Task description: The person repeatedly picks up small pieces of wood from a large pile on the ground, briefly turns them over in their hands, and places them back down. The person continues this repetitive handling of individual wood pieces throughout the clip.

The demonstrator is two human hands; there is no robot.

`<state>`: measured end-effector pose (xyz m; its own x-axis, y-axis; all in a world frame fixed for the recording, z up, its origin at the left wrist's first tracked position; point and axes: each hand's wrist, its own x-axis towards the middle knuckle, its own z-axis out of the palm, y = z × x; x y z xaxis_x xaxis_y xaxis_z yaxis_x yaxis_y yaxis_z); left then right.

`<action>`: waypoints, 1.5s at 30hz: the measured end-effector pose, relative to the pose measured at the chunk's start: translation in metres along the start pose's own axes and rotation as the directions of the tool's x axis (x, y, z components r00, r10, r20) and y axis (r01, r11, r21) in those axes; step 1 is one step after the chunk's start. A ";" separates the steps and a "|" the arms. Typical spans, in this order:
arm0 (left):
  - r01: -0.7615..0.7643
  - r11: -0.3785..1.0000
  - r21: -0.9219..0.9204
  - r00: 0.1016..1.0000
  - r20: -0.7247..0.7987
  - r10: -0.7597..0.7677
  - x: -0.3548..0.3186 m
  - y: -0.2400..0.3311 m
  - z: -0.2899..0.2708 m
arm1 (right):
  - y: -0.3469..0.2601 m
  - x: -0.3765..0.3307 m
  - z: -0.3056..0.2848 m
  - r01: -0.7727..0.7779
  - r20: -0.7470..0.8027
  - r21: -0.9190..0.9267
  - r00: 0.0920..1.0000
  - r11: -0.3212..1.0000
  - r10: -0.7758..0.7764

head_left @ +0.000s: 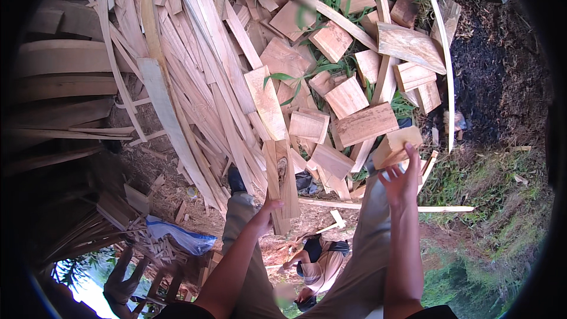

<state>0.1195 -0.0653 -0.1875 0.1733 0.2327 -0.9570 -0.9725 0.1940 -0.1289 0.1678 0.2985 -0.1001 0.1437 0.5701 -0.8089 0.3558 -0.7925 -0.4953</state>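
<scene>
My left hand (267,215) is closed on the lower end of a wooden board (282,177) with a dark knot, which stands out upright in front of my left leg. My right hand (403,183) grips a short wood block (397,145) from below and the right, fingers along its near side. Just beyond that block lies a reddish-brown wood block (366,124) on the pile. A pale, flat plank piece (266,103) sits right above the board in my left hand.
Long thin wood strips (195,82) heap up at left. Several cut blocks (348,97) lie among grass ahead. Stacked planks (65,59) stand far left, near a blue-and-white plastic sheet (177,236). A curved strip (446,71) borders dark soil at right. Another person (322,263) appears low in the picture.
</scene>
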 end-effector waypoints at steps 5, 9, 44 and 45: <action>-0.060 0.998 0.021 0.998 0.037 0.059 0.015 -0.003 0.019 | 0.048 0.028 0.014 -0.267 0.119 0.028 0.958 0.963 0.262; -0.066 0.997 0.048 0.998 0.014 0.065 0.028 -0.006 0.012 | 0.048 0.032 0.032 -0.174 0.159 -0.054 0.971 0.983 0.180; 0.152 0.462 0.874 0.549 -0.463 0.696 0.165 0.134 0.177 | 0.009 0.066 -0.013 0.380 -0.114 -0.633 0.816 0.675 -0.566; 0.164 0.447 0.879 0.552 -0.458 0.697 0.172 0.133 0.168 | 0.006 0.065 -0.014 0.364 -0.127 -0.619 0.828 0.696 -0.546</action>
<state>0.0465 0.1610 -0.3259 -0.6535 -0.1725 -0.7370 -0.2699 0.9628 0.0140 0.1923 0.3339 -0.1511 0.0419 0.9323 -0.3593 0.8715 -0.2100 -0.4433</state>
